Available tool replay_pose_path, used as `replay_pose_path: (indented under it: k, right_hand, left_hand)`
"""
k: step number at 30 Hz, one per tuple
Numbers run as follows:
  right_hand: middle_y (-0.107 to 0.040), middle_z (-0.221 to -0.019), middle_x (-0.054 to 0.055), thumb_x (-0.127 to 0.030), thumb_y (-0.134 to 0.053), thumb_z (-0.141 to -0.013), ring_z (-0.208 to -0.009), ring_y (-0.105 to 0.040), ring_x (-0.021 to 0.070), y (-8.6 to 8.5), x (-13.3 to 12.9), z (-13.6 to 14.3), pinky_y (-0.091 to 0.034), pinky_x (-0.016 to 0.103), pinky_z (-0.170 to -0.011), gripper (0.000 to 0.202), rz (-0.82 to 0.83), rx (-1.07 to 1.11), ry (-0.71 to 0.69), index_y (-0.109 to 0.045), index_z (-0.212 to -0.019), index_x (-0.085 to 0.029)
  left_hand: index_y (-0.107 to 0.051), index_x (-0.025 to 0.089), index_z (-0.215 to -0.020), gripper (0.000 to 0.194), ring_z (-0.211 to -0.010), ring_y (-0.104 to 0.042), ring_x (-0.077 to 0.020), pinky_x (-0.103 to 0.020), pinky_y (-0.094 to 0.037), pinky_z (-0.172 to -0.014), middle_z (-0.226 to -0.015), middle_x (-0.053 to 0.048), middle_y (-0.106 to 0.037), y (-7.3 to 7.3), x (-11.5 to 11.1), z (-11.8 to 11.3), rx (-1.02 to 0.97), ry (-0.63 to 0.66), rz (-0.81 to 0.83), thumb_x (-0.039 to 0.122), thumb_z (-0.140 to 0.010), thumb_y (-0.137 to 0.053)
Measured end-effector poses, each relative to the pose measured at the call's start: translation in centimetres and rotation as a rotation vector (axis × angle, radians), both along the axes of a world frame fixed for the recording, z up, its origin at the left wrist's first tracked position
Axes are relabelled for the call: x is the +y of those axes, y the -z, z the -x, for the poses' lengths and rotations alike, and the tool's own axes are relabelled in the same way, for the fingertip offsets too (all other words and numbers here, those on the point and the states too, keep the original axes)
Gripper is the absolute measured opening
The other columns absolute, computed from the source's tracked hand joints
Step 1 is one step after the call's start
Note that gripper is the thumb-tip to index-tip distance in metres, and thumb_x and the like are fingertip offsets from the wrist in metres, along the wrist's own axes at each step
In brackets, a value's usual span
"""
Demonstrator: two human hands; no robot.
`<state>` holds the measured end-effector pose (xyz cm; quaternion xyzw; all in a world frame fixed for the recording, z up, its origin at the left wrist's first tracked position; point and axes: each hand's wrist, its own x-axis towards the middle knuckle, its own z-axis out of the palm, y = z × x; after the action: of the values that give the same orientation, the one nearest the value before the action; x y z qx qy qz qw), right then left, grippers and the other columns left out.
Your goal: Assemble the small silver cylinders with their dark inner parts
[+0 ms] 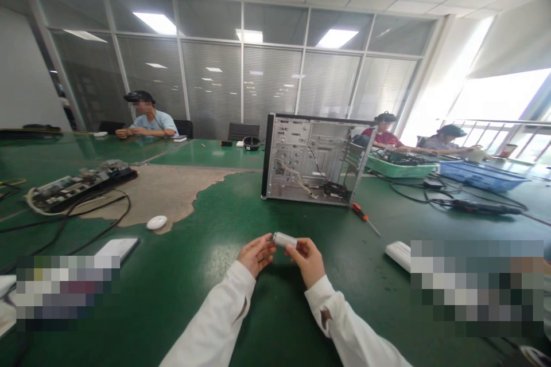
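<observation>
A small silver-white cylinder point(284, 239) is held level above the green table point(215, 252). My right hand point(310, 261) is closed round its right part, thumb in front. At its left end, which is darker, my left hand point(257, 255) has its fingertips close together; whether they pinch a tiny part there is too small to tell. Beyond the hands stands an open metal computer case point(316, 157), with cables inside. A screwdriver point(365, 219) with an orange and black handle lies near the case's lower right corner.
A circuit assembly point(81, 186) with black cables lies at left, near a white round object point(156, 222). Green basket point(402, 167), blue basket point(482, 176) and a black corded tool point(486, 207) are at right. Three people sit at the far side.
</observation>
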<state>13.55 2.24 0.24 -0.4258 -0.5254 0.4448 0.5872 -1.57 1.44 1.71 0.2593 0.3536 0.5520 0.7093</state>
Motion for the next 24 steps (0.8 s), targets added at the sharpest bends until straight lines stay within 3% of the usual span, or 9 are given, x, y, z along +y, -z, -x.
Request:
replay_pose_path:
  k: [8, 15, 19, 24]
  right_hand:
    - [-0.059, -0.067, 0.002, -0.035, -0.064, -0.057, -0.06, -0.056, 0.0149, 0.1, -0.7, 0.5, -0.043, 0.025, -0.053, 0.03, -0.024, -0.138, -0.087, -0.048, -0.075, -0.017]
    - [-0.059, -0.066, -0.001, -0.034, -0.061, -0.058, -0.059, -0.054, 0.0137, 0.1, -1.0, 0.4, -0.042, 0.025, -0.055, 0.024, -0.146, -0.444, -0.051, -0.05, -0.073, -0.02]
    - [-0.059, -0.068, -0.001, -0.032, -0.06, -0.058, -0.062, -0.053, 0.0151, 0.3, -0.8, 0.4, -0.041, 0.027, -0.059, 0.024, -0.209, -0.66, -0.045, -0.051, -0.077, -0.021]
    - [-0.059, -0.086, 0.008, -0.019, -0.059, -0.053, -0.085, -0.051, 0.023, 0.9, -0.5, 0.5, -0.039, 0.034, -0.071, 0.032, -0.287, -0.894, -0.002, -0.054, -0.085, -0.018]
  left_hand:
    - [-0.065, 0.011, -0.083, 0.037, -0.065, -0.058, -0.0144, -0.026, -0.044, -0.065, -0.076, -0.009, -0.065, 0.6, 0.8, 0.4, 0.133, -0.176, -0.209, 0.031, -0.052, -0.071]
    - [-0.067, 0.014, -0.07, 0.019, -0.08, -0.054, -0.018, -0.028, -0.044, -0.076, -0.084, -0.006, -0.06, -0.4, 0.2, 0.0, 0.391, -0.204, -0.428, 0.024, -0.054, -0.068]
    - [-0.067, 0.015, -0.072, 0.018, -0.079, -0.054, -0.0168, -0.028, -0.044, -0.078, -0.085, -0.006, -0.054, -0.6, -0.6, -0.5, 0.52, -0.115, -0.531, 0.021, -0.055, -0.067]
    - [-0.058, 0.019, -0.099, 0.047, -0.091, -0.051, -0.02, -0.029, -0.044, -0.078, -0.096, -0.007, -0.052, 0.7, -0.7, -0.5, 0.68, 0.068, -0.593, 0.013, -0.053, -0.068]
